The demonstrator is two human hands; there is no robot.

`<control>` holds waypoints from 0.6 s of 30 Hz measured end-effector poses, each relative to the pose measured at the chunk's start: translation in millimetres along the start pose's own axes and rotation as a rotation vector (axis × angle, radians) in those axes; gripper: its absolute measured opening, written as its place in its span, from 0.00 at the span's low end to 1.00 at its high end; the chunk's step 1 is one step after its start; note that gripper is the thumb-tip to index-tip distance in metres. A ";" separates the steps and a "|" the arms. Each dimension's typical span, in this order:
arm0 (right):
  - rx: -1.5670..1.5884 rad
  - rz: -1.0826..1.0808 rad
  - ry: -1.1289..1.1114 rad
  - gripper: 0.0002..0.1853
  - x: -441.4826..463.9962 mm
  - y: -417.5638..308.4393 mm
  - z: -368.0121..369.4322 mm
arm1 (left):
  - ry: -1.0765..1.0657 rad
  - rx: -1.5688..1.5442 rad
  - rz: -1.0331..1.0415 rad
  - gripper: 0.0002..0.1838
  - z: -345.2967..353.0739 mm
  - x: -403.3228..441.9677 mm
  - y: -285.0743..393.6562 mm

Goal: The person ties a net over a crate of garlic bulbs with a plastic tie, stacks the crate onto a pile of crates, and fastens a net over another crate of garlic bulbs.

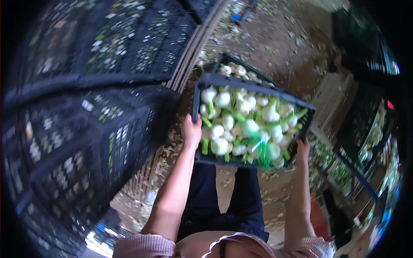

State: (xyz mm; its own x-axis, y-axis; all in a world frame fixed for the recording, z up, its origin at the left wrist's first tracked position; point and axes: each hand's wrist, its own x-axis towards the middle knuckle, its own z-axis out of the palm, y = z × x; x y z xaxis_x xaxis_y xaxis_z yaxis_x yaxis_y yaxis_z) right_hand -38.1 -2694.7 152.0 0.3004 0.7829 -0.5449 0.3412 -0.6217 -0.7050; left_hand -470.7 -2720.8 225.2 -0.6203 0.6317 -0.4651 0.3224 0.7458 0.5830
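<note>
Because both my hands are taken up with one dark plastic crate (254, 88), I have it out in front of me, above my dark trousers (245, 206), with its weight apparently on my grip. It is full of white bulbs (219, 146) with trimmed green stems, heaped from side to side, and a bit of green netting (267, 152) lies on top near my edge. As far as I can judge, the filling and the lifting are done; the setting down is not, since the crate seems to be in my hands rather than at rest on a stack.

My left hand (191, 131) is closed on the left side wall, thumb near the rim, its other fingers mostly out of sight. My right hand (303, 147) is at the near right corner, bent round the outside (blur and the crate hide too much for me to say just how the fingers lie). Both forearms reach forward, the left slanting in from the shoulder, the right straighter, and the crate sits turned, its far edge running aslant.

Just beyond it, partly hidden, a second crate (270, 80) holds more pale bulbs; whether the two touch, I can't tell. Tall stacked black crates (129, 133) stand at my left, and leaf scraps (269, 49) litter the bare ground (279, 26).
</note>
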 end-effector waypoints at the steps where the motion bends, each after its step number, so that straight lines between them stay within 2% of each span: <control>1: 0.009 -0.003 -0.039 0.04 -18.4 -20.4 -11.6 | 0.038 -0.104 -0.051 0.13 -15.7 -29.4 -11.2; 2: 0.017 -0.007 -0.079 0.04 -43.1 -45.3 -19.0 | 0.039 -0.163 -0.182 0.10 -38.3 -59.7 -16.5; 4: -0.080 -0.072 -0.197 0.05 -90.4 -99.6 -31.7 | 0.147 -0.243 -0.235 0.07 -71.5 -118.5 -46.5; 7: -0.212 -0.160 -0.374 0.05 -145.9 -147.6 -41.6 | 0.221 -0.419 -0.423 0.06 -130.4 -205.3 -65.7; 8: -0.275 -0.187 -0.455 0.06 -147.3 -163.1 -38.9 | 0.265 -0.437 -0.454 0.06 -138.0 -225.0 -65.3; 9: -0.322 -0.215 -0.516 0.06 -160.7 -175.4 -33.7 | 0.382 -0.417 -0.358 0.06 -122.5 -245.7 -116.3; 12: -0.514 -0.325 -0.671 0.06 -200.5 -188.9 -11.6 | 0.517 -0.569 -0.435 0.06 -158.1 -317.0 -153.1; 14: -0.585 -0.338 -0.737 0.07 -250.7 -204.0 22.0 | 0.560 -0.607 -0.580 0.07 -185.3 -357.5 -183.6; 18: -0.706 -0.491 -0.929 0.07 -299.6 -179.7 83.9 | 0.693 -0.727 -0.766 0.08 -218.8 -423.9 -248.5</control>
State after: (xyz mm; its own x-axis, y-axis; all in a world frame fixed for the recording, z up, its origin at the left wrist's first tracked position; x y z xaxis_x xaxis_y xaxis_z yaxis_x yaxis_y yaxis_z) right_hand -264.1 -2815.4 403.9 -0.6311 0.4795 -0.6097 0.7247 0.0842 -0.6839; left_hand -444.4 -3220.1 423.2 -0.7882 -0.3178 -0.5271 -0.6149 0.4433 0.6522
